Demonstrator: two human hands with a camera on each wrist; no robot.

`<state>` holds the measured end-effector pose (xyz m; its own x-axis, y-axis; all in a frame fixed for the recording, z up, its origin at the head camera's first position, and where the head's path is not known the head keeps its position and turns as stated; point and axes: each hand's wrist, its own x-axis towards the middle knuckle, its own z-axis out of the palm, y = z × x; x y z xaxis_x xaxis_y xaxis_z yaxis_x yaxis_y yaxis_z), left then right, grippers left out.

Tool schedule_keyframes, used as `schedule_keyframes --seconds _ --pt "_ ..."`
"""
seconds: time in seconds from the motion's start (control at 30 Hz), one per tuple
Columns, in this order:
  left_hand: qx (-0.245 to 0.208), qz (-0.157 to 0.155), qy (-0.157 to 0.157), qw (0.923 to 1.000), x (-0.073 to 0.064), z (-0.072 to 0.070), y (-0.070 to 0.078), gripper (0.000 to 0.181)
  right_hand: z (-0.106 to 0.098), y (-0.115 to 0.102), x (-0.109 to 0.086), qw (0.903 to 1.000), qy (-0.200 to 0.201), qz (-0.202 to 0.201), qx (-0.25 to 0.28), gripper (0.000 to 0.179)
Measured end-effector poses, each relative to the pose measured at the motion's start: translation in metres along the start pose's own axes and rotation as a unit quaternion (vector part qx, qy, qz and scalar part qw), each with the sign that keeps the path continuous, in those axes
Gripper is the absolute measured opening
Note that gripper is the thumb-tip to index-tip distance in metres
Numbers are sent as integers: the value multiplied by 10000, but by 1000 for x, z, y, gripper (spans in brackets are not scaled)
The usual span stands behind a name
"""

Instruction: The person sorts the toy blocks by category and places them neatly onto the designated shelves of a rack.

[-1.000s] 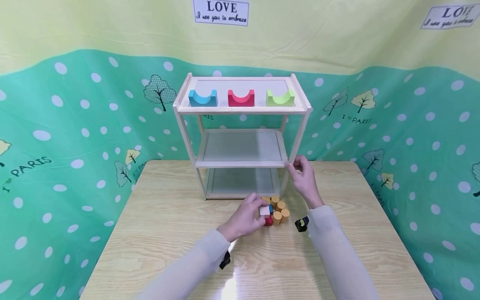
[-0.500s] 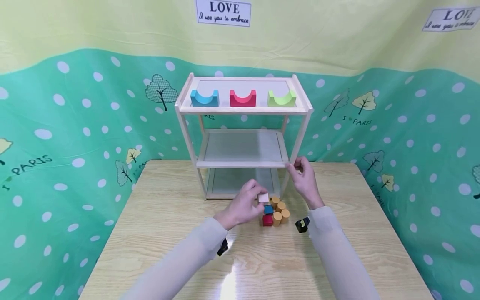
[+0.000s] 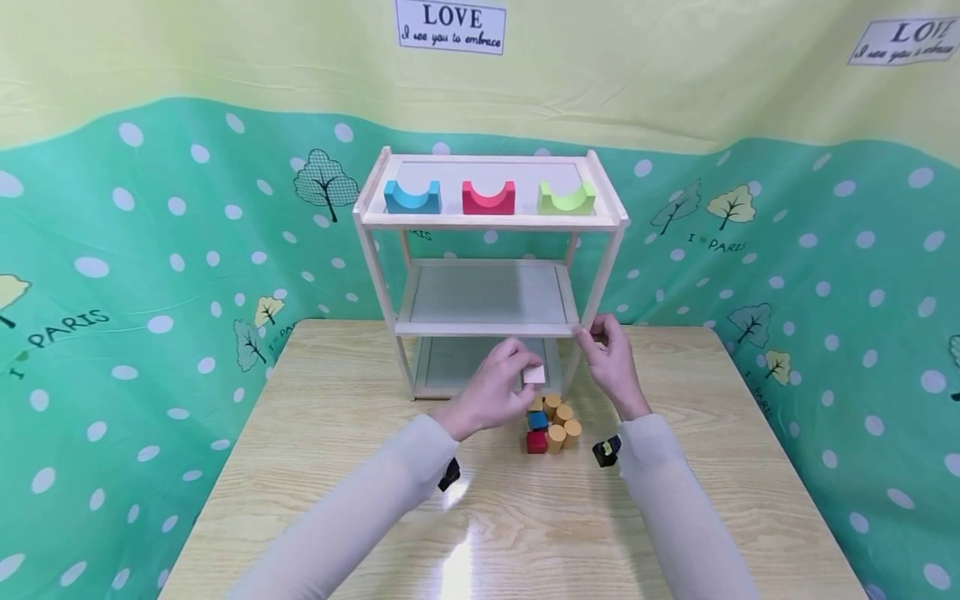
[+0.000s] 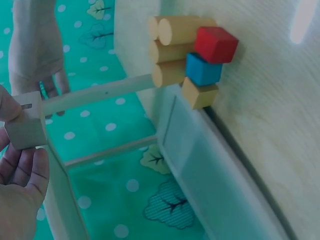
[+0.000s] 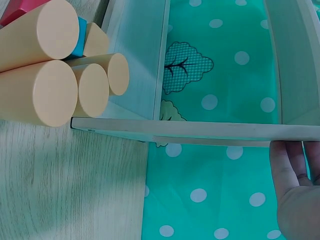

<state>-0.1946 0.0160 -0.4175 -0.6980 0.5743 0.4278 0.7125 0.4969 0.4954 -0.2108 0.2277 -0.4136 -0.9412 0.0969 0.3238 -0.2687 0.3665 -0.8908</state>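
Observation:
My left hand (image 3: 491, 390) pinches a small pale block (image 3: 534, 375) between thumb and fingers, raised in front of the lower opening of the shelf rack. In the left wrist view this block (image 4: 26, 132) shows a slot in one face. At the right side of the white three-tier shelf rack (image 3: 487, 329), my right hand (image 3: 613, 367) grips the front post near the middle tier, thumb in front. Below the left hand, a red cube (image 3: 536, 442), a blue cube (image 3: 537, 421) and a plain wooden cube (image 3: 536, 404) form a row beside several wooden cylinders (image 3: 556, 438).
Blue (image 3: 412, 198), red (image 3: 488, 199) and green (image 3: 566, 200) arch-cut blocks line the rack's top tier. The rack stands toward the back of the wooden table (image 3: 337, 467), before a patterned green curtain (image 3: 150, 250).
The left hand has lifted the pale block up and away from the group of cubes, toward the rack, uncovering the blue and wooden cubes. The right hand stays on the post.

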Motion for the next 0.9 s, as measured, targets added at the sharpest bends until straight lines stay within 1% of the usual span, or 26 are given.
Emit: schedule_keyframes --seconds 0.17,0.37,0.7,0.9 --pt "44 165 86 9998 11 -7 3 33 -1 1 0 10000 -9 -51 -10 23" --pt "44 168 85 9998 23 -15 5 33 -2 2 0 10000 -38 -73 30 23" --pt "-115 -221 4 9997 44 -24 -4 34 -1 2 0 9999 -35 -148 56 23" --pt "-74 -258 -38 9996 55 -25 -10 34 -1 2 1 9998 -108 -70 180 24"
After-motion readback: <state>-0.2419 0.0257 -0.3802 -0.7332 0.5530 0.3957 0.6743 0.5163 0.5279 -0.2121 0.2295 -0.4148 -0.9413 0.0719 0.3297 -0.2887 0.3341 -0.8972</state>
